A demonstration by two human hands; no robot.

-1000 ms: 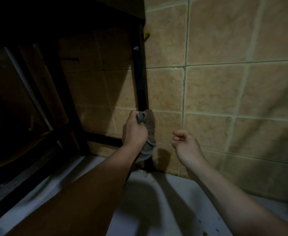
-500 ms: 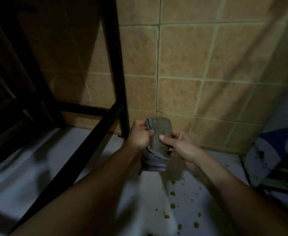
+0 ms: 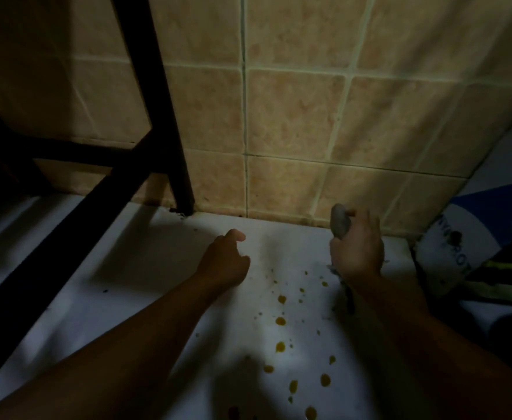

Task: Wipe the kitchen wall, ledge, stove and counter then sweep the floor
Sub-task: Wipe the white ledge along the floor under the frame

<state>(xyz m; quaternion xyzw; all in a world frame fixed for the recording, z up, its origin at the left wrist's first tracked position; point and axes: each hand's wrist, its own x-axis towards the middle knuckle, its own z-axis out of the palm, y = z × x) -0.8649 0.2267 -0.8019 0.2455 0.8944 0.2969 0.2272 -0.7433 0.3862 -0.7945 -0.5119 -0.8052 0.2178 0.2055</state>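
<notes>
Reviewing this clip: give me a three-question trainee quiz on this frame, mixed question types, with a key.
1. True or false: the left hand holds the grey cloth.
2. Multiple choice: the orange-yellow spots lie on A) the tiled wall, B) the white counter, C) the black frame leg.
3. Fill in: the black frame leg meets the counter to the ____ of both hands.

Key
1. False: the right hand grips it; the left holds nothing, fingers loosely curled.
2. B, between the two forearms.
3. Left, at the foot of the wall.
</notes>
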